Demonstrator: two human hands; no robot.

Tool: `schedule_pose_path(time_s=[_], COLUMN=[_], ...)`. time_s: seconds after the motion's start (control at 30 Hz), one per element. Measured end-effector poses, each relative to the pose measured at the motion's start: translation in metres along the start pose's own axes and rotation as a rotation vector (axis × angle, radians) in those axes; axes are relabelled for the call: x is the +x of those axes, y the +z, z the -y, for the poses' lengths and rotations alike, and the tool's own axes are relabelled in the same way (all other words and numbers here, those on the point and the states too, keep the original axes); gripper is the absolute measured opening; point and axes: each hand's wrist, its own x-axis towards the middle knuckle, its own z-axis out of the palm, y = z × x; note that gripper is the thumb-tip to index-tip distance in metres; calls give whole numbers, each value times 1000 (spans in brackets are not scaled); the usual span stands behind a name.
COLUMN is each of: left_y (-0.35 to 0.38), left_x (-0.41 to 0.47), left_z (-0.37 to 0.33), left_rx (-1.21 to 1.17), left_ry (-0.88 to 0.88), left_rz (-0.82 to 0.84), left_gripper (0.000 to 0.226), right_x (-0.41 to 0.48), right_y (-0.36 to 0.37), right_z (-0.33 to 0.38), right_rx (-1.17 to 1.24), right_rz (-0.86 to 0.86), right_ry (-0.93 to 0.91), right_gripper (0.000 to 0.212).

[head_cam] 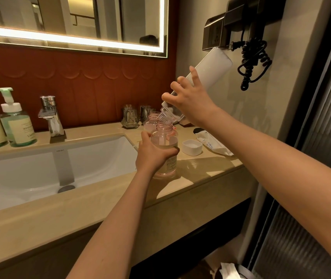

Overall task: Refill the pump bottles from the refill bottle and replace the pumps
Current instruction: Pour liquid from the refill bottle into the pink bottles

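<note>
Right hand clasps the clear, frosted refill bottle, tipped neck-down into the pink transparent plastic bottle, which the left hand grips upright on the beige stone counter. It looks about half full, though glare blurs the level. The second pink bottle behind stands open too, and neither has its pump on yet.

Place: a bathroom, by its fittings.
Basin: white rectangular sink set in a beige stone counter, left of the left hand.
Tap: chrome faucet behind the sink.
Mirror: backlit wall mirror, up and left of both hands.
Dryer: black wall-mounted hair dryer with coiled cord, above the right hand.
</note>
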Motion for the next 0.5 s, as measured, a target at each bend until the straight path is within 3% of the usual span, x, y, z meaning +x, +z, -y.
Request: schedule_pose_path(time_s=[0.5], left_y=[0], left_x=[0], left_z=[0], left_rx=[-1], left_ry=[2], left_rz=[-9], left_gripper=[87], right_x=[-8], right_y=[5], right_z=[-1], right_rx=[32], right_rz=[30], right_ry=[60], right_gripper=[63])
